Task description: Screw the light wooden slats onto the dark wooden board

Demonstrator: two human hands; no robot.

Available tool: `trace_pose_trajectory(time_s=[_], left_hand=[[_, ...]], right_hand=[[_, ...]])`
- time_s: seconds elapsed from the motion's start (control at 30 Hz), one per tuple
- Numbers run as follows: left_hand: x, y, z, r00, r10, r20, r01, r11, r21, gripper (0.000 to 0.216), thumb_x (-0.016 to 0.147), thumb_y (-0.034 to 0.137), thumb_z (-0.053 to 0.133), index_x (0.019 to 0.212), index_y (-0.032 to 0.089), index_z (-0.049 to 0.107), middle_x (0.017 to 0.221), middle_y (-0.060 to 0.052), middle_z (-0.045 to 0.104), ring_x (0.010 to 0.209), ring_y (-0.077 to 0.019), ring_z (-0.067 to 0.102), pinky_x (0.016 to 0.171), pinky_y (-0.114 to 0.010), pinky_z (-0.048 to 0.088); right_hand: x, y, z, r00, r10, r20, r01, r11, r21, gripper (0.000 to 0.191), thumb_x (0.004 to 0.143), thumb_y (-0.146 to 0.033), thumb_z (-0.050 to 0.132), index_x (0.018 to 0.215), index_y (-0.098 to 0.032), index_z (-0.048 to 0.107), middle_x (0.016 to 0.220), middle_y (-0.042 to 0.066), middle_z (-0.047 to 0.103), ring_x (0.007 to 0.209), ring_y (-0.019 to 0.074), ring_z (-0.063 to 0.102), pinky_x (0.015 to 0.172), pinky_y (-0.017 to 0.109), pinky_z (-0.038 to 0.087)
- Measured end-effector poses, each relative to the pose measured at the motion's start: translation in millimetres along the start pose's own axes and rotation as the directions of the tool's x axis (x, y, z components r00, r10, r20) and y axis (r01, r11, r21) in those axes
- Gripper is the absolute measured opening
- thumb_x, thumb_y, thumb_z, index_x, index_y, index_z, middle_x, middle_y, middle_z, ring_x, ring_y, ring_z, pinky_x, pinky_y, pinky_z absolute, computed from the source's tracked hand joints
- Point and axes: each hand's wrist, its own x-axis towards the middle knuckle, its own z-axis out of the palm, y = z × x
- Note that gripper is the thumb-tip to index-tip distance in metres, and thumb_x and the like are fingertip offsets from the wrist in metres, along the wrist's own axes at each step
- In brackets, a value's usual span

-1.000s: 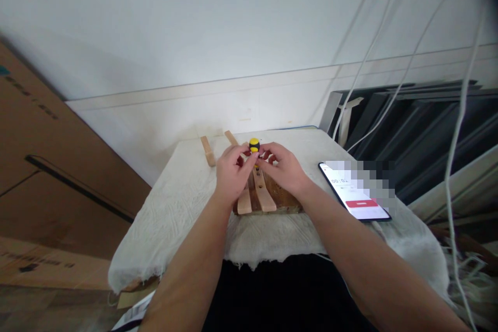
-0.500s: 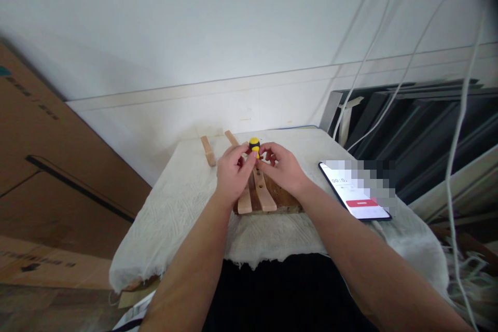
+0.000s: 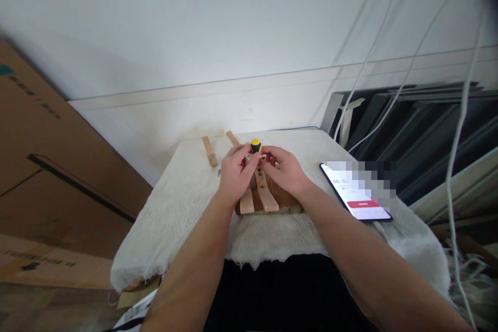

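Observation:
A stubby screwdriver (image 3: 256,146) with a yellow and black handle stands upright between my two hands. My left hand (image 3: 237,168) has its fingers closed around the handle's left side. From the right, my right hand (image 3: 283,168) closes its thumb and fingers on the lower part of the handle. The screwdriver's tip is hidden by the fingers. Just below lies a pale tan strip (image 3: 267,198) with dark holes and a flared near end. A second tan strip (image 3: 246,202) lies beside it, partly under my left hand. Both rest on a brown wooden board (image 3: 288,201).
Two more tan strips, one (image 3: 209,151) at the back left and another (image 3: 232,138) behind my left hand, lie on the white cloth (image 3: 171,218). A phone (image 3: 361,204) lies to the right. Cardboard (image 3: 58,166) leans at left; white cables (image 3: 453,166) hang at right.
The screwdriver handle has turned, with more black now facing me. Both hands stay around it with slightly shifted fingers. The whole view has moved a little.

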Motion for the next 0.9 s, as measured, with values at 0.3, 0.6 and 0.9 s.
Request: trace_pose_trajectory(time_s=[0.3, 0.6, 0.9], left_hand=[[-0.3, -2.3, 1.6, 0.999, -0.013, -0.040, 0.014, 1.000, 0.019, 0.017, 0.082, 0.033, 0.061, 0.083, 0.016, 0.063, 0.078, -0.002, 0.061, 0.063, -0.0102, 0.051, 0.060, -0.023, 0.043], [-2.4, -5.6, 3.4, 0.995, -0.079, -0.065, 0.079, 0.997, -0.009, 0.031, 0.083, 0.033, 0.059, 0.110, 0.018, 0.059, 0.090, -0.004, 0.066, 0.054, -0.0074, 0.050, 0.055, -0.022, 0.042], [0.2, -3.4, 2.1, 0.996, -0.048, -0.071, 0.049, 0.999, 0.018, 0.017, 0.080, 0.033, 0.062, 0.085, 0.017, 0.064, 0.076, -0.002, 0.063, 0.058, -0.0093, 0.053, 0.056, -0.022, 0.044]], right_hand=[[0.1, 3.1, 2.6, 0.998, 0.035, -0.051, -0.036, 0.999, -0.018, 0.014, 0.072, -0.024, 0.062, 0.084, -0.019, 0.056, 0.078, 0.001, 0.059, 0.066, 0.0137, 0.051, 0.060, 0.027, 0.042], [0.3, 2.2, -0.5, 0.999, -0.023, -0.033, 0.022, 0.998, -0.053, 0.016, 0.075, -0.021, 0.058, 0.091, -0.018, 0.061, 0.085, 0.004, 0.064, 0.067, 0.0145, 0.053, 0.063, 0.029, 0.044], [-0.6, 0.4, 1.2, 0.999, -0.036, -0.035, 0.034, 0.998, -0.057, 0.015, 0.075, -0.022, 0.060, 0.089, -0.017, 0.061, 0.085, 0.005, 0.064, 0.073, 0.0162, 0.057, 0.062, 0.029, 0.046]])
